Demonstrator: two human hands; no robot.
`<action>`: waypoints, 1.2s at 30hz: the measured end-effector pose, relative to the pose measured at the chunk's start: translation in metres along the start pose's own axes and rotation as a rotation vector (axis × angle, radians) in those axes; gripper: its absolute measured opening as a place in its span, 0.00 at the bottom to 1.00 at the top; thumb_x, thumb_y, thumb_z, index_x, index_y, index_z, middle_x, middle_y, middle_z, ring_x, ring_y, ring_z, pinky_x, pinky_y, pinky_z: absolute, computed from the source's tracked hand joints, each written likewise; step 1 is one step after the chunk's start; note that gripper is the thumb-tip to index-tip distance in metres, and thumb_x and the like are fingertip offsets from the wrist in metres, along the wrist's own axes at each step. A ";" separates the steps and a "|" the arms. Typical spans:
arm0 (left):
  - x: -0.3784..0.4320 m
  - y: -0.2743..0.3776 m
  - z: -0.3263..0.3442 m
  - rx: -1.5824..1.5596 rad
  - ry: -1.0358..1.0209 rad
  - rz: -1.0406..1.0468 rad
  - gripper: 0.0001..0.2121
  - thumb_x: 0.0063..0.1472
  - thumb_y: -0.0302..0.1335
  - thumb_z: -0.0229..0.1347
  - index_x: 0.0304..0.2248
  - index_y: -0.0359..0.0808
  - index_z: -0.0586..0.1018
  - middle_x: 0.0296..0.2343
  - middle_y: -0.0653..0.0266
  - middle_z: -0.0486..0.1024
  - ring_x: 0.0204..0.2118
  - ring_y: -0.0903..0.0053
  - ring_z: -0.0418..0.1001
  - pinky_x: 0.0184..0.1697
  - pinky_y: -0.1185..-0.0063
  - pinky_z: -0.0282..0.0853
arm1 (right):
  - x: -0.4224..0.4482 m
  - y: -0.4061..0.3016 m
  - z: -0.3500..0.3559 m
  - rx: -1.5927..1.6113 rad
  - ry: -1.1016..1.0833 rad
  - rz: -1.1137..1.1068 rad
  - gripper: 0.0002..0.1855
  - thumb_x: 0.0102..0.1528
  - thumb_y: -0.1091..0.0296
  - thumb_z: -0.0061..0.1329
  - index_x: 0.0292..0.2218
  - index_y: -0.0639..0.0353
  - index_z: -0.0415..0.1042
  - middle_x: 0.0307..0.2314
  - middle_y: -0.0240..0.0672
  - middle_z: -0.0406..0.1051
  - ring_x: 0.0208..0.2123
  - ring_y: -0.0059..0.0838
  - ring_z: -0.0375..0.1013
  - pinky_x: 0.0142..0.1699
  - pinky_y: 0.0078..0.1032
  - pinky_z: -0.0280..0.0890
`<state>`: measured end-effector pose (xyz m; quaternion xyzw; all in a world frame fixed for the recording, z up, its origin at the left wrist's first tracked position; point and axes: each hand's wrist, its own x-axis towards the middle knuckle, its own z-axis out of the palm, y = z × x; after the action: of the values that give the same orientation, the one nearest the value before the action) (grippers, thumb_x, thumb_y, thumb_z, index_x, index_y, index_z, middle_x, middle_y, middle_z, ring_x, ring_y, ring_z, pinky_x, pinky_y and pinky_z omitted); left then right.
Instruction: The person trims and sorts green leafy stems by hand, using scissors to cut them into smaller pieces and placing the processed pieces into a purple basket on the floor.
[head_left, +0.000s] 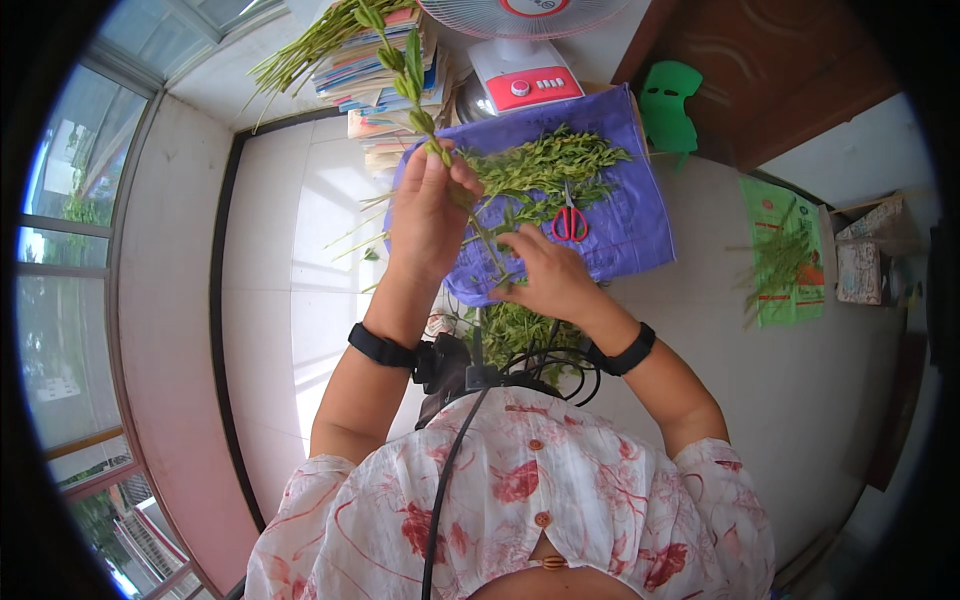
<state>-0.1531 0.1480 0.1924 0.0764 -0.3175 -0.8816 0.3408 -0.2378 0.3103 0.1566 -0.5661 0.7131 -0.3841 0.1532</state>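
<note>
My left hand (435, 202) grips a green plant stalk (407, 84), possibly sesame, with plump pods and a few leaves along it. The podded tip points up and away from me. The stalk's lower end slants down toward my right hand (546, 274). That hand has its thumb and fingers spread around the lower end; whether they touch it is hard to see. Beyond both hands lies a purple woven sack (637, 225) bearing a heap of cut leafy stems (555, 161). Red-handled scissors (570, 221) rest on the sack, just past my right hand.
Bare stalks (315, 52) lie on a stack of books and papers (375, 94). An electric fan (525, 75) stands behind the sack, with a green plastic chair (670, 105) alongside. More greenery (517, 330) is below my hands, near black cables (585, 375). A green bag (799, 289) holds sprigs at right.
</note>
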 end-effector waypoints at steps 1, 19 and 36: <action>0.000 -0.001 0.002 0.001 -0.002 -0.002 0.08 0.66 0.32 0.46 0.41 0.38 0.69 0.27 0.70 0.67 0.31 0.82 0.65 0.38 0.81 0.64 | 0.002 -0.004 0.002 -0.077 0.024 -0.048 0.18 0.48 0.59 0.56 0.37 0.61 0.69 0.30 0.39 0.67 0.29 0.42 0.72 0.33 0.35 0.67; 0.009 0.034 -0.021 -0.033 0.013 0.160 0.09 0.67 0.32 0.43 0.43 0.40 0.68 0.26 0.70 0.64 0.31 0.80 0.62 0.38 0.79 0.61 | -0.039 0.057 0.011 -0.190 -0.266 0.003 0.09 0.47 0.62 0.52 0.26 0.57 0.70 0.23 0.35 0.67 0.28 0.42 0.70 0.30 0.38 0.64; 0.009 0.078 -0.059 -0.128 -0.023 0.325 0.10 0.65 0.32 0.47 0.43 0.39 0.69 0.27 0.68 0.67 0.32 0.79 0.64 0.41 0.77 0.63 | -0.008 0.043 0.030 0.013 -0.126 0.071 0.14 0.50 0.61 0.53 0.35 0.61 0.74 0.37 0.42 0.71 0.38 0.43 0.71 0.41 0.34 0.66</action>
<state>-0.0963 0.0684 0.1944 -0.0077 -0.2729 -0.8342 0.4792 -0.2457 0.3095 0.1038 -0.5625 0.7192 -0.3465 0.2149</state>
